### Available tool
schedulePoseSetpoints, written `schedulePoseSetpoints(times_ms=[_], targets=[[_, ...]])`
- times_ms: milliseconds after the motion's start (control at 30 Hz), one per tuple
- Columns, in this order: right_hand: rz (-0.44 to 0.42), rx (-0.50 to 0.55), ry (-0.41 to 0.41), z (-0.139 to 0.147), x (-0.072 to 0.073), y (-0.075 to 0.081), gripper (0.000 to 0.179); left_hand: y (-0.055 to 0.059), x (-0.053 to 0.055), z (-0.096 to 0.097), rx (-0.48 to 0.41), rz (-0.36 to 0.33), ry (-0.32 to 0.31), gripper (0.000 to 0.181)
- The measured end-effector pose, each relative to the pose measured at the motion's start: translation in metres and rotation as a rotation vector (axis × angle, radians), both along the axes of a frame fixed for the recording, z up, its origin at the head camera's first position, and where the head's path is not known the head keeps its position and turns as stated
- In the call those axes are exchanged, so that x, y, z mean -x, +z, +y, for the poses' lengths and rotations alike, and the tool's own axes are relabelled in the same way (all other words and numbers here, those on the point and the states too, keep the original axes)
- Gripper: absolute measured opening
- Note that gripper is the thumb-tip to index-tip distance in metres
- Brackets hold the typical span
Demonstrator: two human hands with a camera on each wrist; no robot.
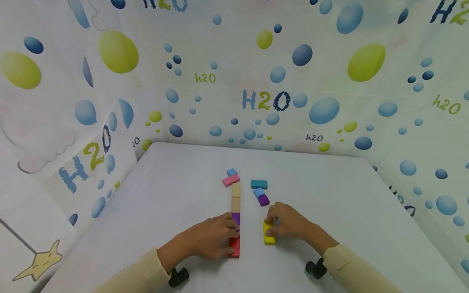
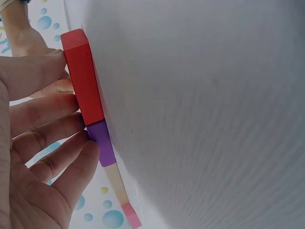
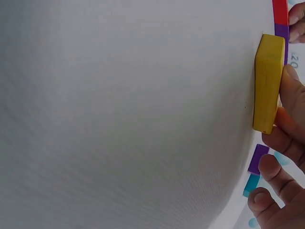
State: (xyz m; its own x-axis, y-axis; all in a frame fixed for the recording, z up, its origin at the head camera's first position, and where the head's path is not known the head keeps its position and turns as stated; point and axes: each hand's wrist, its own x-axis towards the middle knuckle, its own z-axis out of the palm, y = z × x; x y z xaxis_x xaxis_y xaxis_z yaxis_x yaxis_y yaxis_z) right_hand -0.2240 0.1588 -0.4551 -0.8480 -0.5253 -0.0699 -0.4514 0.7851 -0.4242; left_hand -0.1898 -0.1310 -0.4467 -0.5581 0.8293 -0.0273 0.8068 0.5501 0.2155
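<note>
My left hand point(image 1: 216, 236) grips a red block point(image 1: 235, 247) at the near end of a straight row, its thumb and fingers on the block. Its other fingertips lie by the adjoining purple block point(image 2: 101, 143). Two plain wooden blocks point(image 1: 236, 197) continue the row away from me. On the right, my right hand point(image 1: 287, 221) pinches a yellow block point(image 3: 269, 86) between thumb and fingers, low over the table and roughly parallel to the row. The right hand's remaining fingers point(image 3: 281, 183) are spread, holding nothing.
At the row's far end, a pink block point(image 1: 231, 180) lies slanted, with a blue block point(image 1: 232, 172) behind it. Beyond my right hand sit a teal block point(image 1: 259, 184), a light blue block point(image 1: 258, 192) and another purple block point(image 1: 263, 200). All rest on a white table point(image 1: 176, 183).
</note>
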Motion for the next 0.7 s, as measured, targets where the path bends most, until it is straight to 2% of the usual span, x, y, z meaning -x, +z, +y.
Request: schedulePoseSetpoints(times_ms=[133,400,700], targets=[[-0.013,0.002,0.032,0.000,-0.002,0.000,0.019,0.001,0.000,-0.001,0.004,0.000,0.004,0.041],[-0.053,0.001,0.020,0.002,-0.008,-0.001,0.020,-0.001,-0.001,-0.001,0.001,-0.005,0.008,0.041],[-0.077,0.008,0.042,0.009,-0.013,0.001,0.023,-0.001,-0.001,0.000,-0.007,0.006,0.008,0.040]])
